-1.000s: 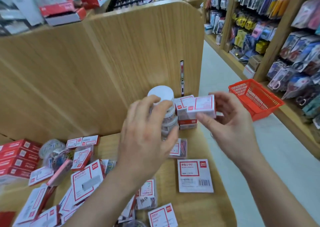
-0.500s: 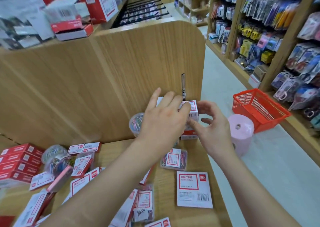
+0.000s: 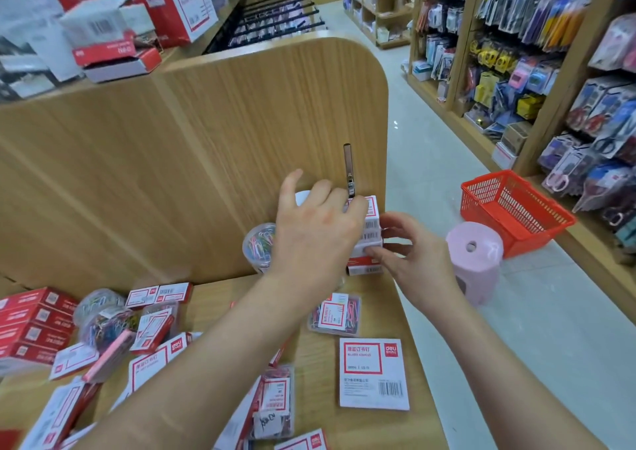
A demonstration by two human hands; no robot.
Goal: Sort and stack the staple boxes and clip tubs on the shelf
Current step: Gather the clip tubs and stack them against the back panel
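Note:
A stack of small white-and-red staple boxes (image 3: 371, 224) stands in the shelf's back right corner against the wooden divider. My left hand (image 3: 316, 229) lies over it, fingers curled on the top box. My right hand (image 3: 411, 260) is at the stack's right side, fingers apart, thumb and fingertips touching the boxes. A clear tub of coloured clips (image 3: 258, 243) sits just left of the stack. Behind my left hand, a white tub lid (image 3: 302, 195) peeks out.
Loose staple boxes and clip tubs litter the shelf's left (image 3: 151, 329). A flat white staple box (image 3: 373, 374) and a flat clip box (image 3: 335, 313) lie near the right edge. Red boxes (image 3: 31, 325) are stacked far left. Off the shelf stand a pink roll (image 3: 475, 260) and a red basket (image 3: 512, 208).
My right hand set the staple box it held on top of the stack. My left hand left the white-lidded tub and came to rest on the stack.

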